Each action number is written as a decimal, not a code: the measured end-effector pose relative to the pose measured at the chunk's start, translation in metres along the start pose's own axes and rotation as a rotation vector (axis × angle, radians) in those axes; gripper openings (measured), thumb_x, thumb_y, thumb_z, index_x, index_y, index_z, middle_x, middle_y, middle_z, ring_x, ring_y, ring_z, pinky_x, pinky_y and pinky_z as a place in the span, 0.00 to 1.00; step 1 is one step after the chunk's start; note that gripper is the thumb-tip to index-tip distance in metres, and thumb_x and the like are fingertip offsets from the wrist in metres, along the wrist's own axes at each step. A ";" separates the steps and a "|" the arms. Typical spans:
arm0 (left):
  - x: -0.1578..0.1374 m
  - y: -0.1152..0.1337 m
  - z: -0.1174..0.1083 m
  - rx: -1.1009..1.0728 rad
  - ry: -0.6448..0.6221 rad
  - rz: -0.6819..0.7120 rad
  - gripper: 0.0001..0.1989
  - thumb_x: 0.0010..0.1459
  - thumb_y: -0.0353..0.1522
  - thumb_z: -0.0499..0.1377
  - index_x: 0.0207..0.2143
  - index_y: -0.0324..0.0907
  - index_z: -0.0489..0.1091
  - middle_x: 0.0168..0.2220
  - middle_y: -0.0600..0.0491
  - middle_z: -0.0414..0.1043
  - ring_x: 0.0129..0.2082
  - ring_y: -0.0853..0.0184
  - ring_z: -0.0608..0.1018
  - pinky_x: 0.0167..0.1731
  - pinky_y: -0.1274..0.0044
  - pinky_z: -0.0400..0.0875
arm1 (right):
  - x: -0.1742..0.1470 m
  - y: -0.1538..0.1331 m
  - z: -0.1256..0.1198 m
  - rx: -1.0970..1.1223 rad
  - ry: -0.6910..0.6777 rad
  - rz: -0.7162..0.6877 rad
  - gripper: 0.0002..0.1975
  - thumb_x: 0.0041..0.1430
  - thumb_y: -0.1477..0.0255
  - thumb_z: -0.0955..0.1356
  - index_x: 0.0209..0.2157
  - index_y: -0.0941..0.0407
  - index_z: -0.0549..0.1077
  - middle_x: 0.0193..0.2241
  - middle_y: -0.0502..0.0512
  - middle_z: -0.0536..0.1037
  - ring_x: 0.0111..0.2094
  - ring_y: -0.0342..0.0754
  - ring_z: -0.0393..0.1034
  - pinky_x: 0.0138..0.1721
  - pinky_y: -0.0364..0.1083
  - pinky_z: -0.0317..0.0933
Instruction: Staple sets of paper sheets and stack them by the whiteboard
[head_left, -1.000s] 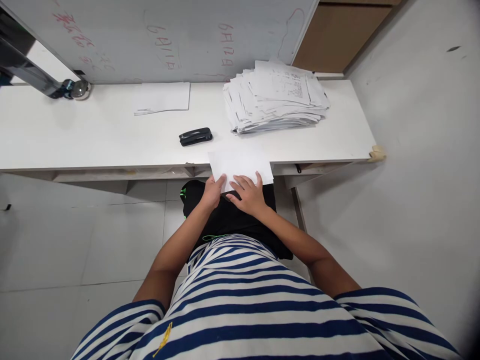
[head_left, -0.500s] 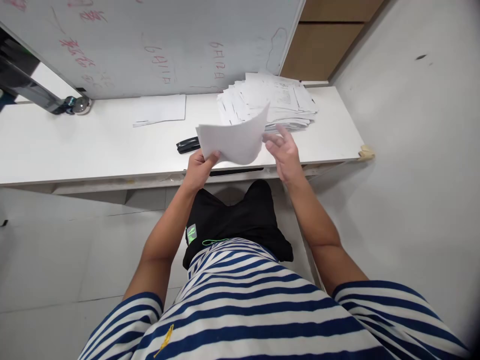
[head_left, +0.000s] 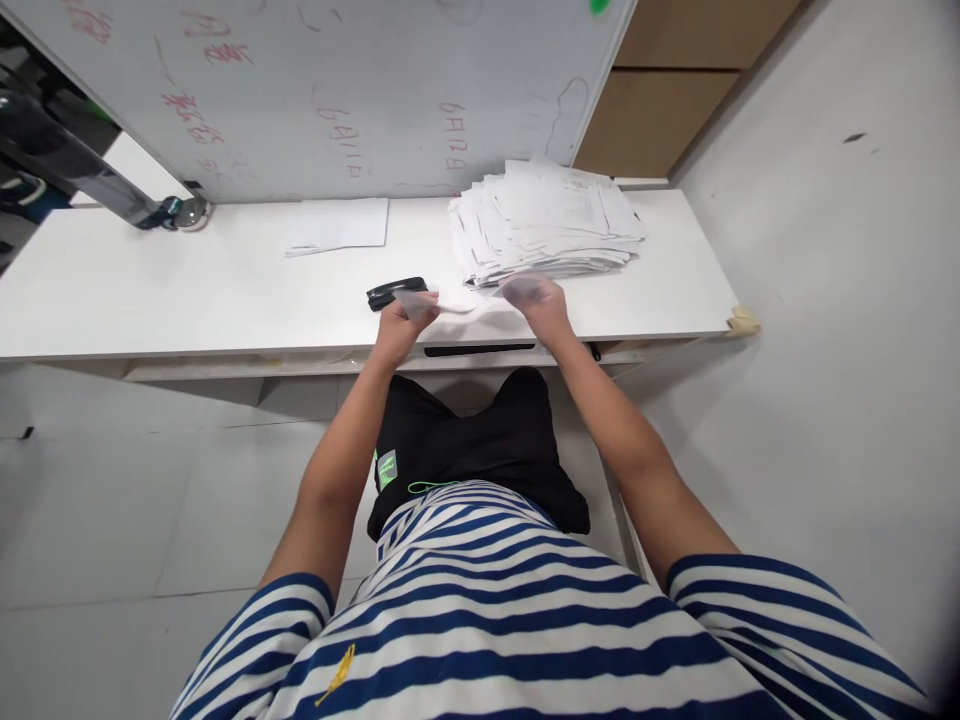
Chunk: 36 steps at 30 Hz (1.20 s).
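Note:
White paper sheets (head_left: 459,306) are stretched between my two hands just over the front edge of the desk, seen almost edge-on. My left hand (head_left: 405,325) pinches their left end. At the other end, my right hand (head_left: 541,310) has its fingers closed on the paper, and the fingertips are partly hidden. A black stapler (head_left: 396,291) lies on the desk right behind my left hand. Beyond my right hand rises a thick, uneven pile of papers (head_left: 547,220).
On the white desk (head_left: 247,300) a thinner stack of paper (head_left: 341,224) lies back left. A whiteboard (head_left: 390,90) with red writing stands behind. A shiny round monitor-like base (head_left: 187,213) sits at far left, and a wall (head_left: 817,330) bounds the right.
The sheets have gone from upright and facing me to nearly edge-on and lower. My right hand, with fingers spread before, has closed on their right end. The view has shifted slightly.

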<state>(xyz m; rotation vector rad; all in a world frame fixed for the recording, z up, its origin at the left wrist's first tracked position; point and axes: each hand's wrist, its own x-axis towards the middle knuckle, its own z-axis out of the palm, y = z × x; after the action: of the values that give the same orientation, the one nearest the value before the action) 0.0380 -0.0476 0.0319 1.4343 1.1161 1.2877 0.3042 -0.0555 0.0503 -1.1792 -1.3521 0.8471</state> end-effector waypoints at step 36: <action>0.067 -0.027 -0.041 0.959 -0.187 -0.070 0.20 0.55 0.40 0.65 0.50 0.49 0.75 0.51 0.43 0.75 0.58 0.41 0.69 0.60 0.48 0.55 | -0.071 0.028 -0.022 0.153 0.136 0.651 0.16 0.42 0.69 0.76 0.35 0.59 0.78 0.36 0.57 0.84 0.36 0.51 0.78 0.40 0.48 0.72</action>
<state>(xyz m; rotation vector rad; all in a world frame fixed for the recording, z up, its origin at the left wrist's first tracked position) -0.0006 0.0255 0.0221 2.1036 1.7376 0.5194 0.3239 -0.1194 0.0075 -1.5486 -0.7703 1.2730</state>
